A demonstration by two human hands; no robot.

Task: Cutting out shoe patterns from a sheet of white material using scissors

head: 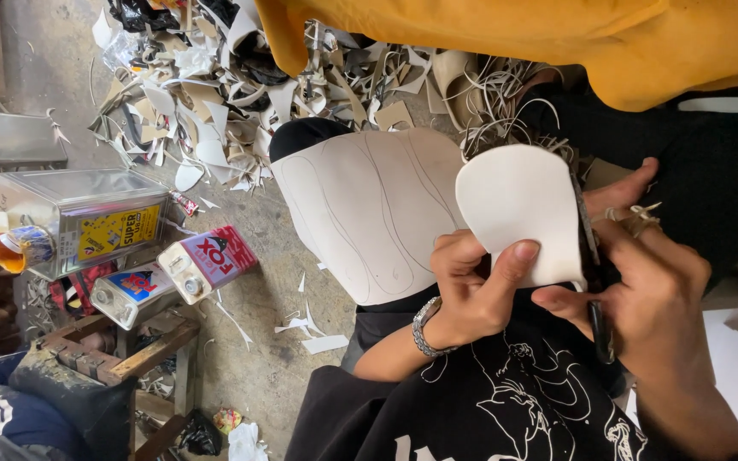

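The left hand [471, 286] pinches a white rounded piece [518, 209] of sheet material, thumb on its face and fingers curled behind its lower edge. The right hand [651, 290] is closed around dark scissors [595, 282], whose blades run along the piece's right edge; how far the blades stand apart cannot be told. The piece is held up in front of the person's chest, over a larger white sheet [369, 213] marked with thin pencilled outlines, which lies across the lap. A metal bracelet [424, 329] sits on the left wrist.

To cut well here, the left hand should likely turn the piece into the blades rather than the scissors chasing the curve, with the thumb kept well back from the cutting line. Short bites near the blade's inner part would probably keep the curved edge smooth, and the grip should stay near the cut so the sheet does not flex.

On the floor [284, 358] lie white trimmings, with a large heap of offcuts [215, 94] beyond the lap. To the left stand a big metal tin [79, 218] and two smaller cans [207, 260]. A yellow cloth [557, 43] hangs across the top.
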